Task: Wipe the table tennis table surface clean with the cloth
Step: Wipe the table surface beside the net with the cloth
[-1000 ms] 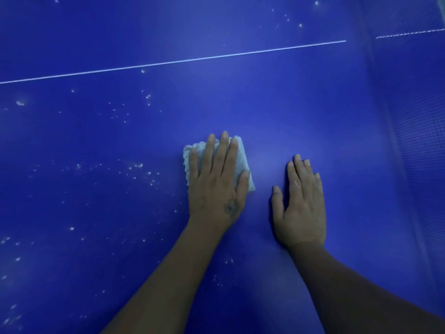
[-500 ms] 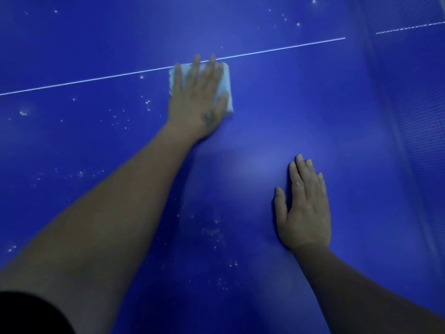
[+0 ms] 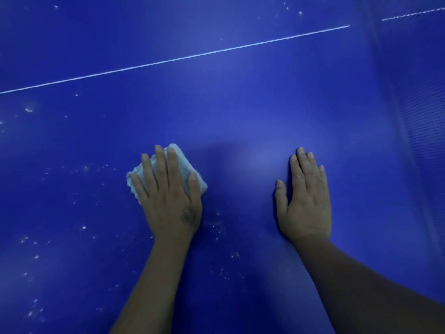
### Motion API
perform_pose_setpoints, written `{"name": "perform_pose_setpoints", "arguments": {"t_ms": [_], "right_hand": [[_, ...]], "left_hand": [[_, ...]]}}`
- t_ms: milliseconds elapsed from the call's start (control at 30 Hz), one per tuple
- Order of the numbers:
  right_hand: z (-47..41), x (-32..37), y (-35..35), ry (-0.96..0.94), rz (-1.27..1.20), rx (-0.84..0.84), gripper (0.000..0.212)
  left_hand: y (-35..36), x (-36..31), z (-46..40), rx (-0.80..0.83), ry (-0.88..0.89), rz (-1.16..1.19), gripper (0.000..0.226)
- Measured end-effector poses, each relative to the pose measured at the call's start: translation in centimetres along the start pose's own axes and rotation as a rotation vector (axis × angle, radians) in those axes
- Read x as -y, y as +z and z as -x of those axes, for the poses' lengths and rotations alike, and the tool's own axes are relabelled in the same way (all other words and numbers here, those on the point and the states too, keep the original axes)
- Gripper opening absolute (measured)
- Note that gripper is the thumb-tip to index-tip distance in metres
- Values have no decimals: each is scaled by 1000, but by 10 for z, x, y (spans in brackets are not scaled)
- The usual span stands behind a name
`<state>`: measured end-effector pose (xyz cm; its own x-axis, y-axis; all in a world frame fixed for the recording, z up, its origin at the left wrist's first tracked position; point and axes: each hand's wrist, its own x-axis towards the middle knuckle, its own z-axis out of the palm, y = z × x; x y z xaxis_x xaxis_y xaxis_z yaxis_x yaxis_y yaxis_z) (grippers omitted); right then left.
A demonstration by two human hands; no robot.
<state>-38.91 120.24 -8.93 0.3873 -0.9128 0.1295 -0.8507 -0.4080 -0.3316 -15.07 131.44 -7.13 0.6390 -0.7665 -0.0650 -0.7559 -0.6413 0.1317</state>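
The blue table tennis table (image 3: 240, 97) fills the view, crossed by a thin white line (image 3: 183, 59). A folded white cloth (image 3: 183, 162) lies on it left of centre. My left hand (image 3: 168, 196) presses flat on the cloth with straight, spread fingers, covering most of it. My right hand (image 3: 304, 201) rests flat on the bare surface to the right, fingers straight. White specks of dust (image 3: 84, 227) dot the surface left of the cloth and just below my left hand.
The net (image 3: 419, 131) runs along the right side of the table. More white specks (image 3: 300, 12) lie beyond the white line at the top.
My left hand has pulled the cloth back from the white line toward me and slightly left. Specks along that path are gone. My right hand has stayed in place.
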Motion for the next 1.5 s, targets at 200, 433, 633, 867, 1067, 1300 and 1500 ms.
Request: {"name": "perform_pose_setpoints", "arguments": {"t_ms": [200, 433, 633, 867, 1067, 1300, 1500], "right_hand": [[0, 1, 0, -1, -13, -12, 59], [2, 0, -1, -5, -6, -5, 59], [1, 1, 1, -9, 12, -19, 60], [1, 1, 0, -19, 15, -28, 60], [3, 3, 0, -18, 18, -45, 59], [34, -6, -11, -51, -28, -35, 55], [103, -10, -22, -45, -9, -25, 57]], "left_hand": [[5, 6, -45, -35, -1, 6, 67], [7, -11, 13, -14, -47, 13, 68], [13, -58, -59, -44, 79, 17, 68], [19, -81, 50, 8, 344, 76, 67], [19, -70, 118, 51, 411, 87, 67], [21, -79, 19, -5, 405, 44, 66], [14, -66, 126, 77, 424, 98, 68]]}}
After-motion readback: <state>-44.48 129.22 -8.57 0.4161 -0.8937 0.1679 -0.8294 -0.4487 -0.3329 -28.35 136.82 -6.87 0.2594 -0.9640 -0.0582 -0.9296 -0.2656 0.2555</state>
